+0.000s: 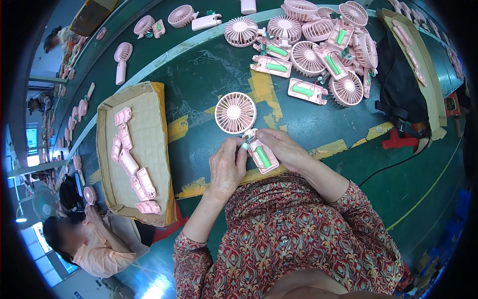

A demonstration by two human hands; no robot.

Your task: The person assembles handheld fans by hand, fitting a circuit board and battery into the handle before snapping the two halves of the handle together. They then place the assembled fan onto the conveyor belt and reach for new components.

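Note:
A pink handheld fan [235, 113] lies in front of me at the near edge of the table, its round grille pointing away. Its handle half [273, 162] is open and shows a green battery [263, 156]. My left hand [226, 164] pinches at the neck from the left, thumb and fingertips closed around small parts there. From the right, my right hand [284, 148] grips the top of the handle with its fingers closed near the same joint. What lies right under the fingertips is hidden.
Several pink fans with open handles [311, 57] are heaped at the far right. A cardboard tray [107, 149] with pink handle covers [128, 162] stands at left. A black bag [406, 94] and another cardboard tray [438, 112] are at right. A co-worker [107, 249] sits at lower left.

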